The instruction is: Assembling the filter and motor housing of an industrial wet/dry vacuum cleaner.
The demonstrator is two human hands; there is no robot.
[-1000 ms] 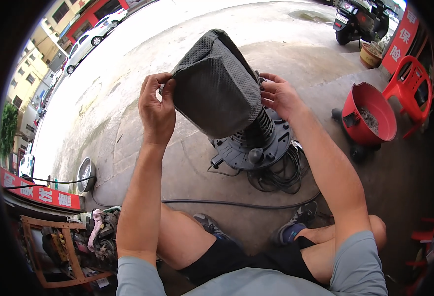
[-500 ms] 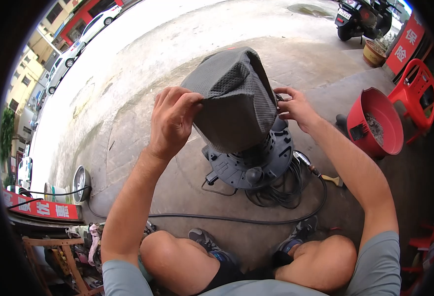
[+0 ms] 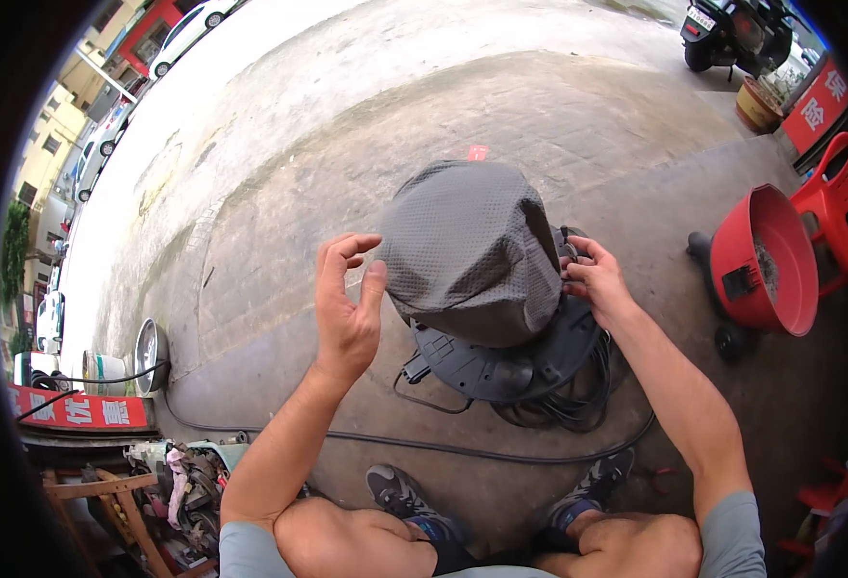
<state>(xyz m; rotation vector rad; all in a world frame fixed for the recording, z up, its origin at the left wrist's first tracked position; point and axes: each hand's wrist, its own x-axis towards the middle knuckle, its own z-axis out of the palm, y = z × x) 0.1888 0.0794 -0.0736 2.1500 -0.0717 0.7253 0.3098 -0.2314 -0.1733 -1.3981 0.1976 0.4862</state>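
Head view: person crouched on concrete floor (image 3: 279, 241). Grey mesh filter bag (image 3: 472, 252) sits over black round motor base (image 3: 501, 361) on floor, just ahead of knees. Left hand (image 3: 347, 303) beside bag's left edge, grip spread, thumb touching fabric. Right hand (image 3: 595, 279) at bag's right edge, grip pinching fabric. Black cable coil (image 3: 578, 395) under base. Red tub (image 3: 761, 260) well right.

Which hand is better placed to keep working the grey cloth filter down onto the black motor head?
Probably the right hand: its fingers touch the grey cloth filter at its lower edge, by the black motor head. The left hand is open beside the filter, gripping nothing.
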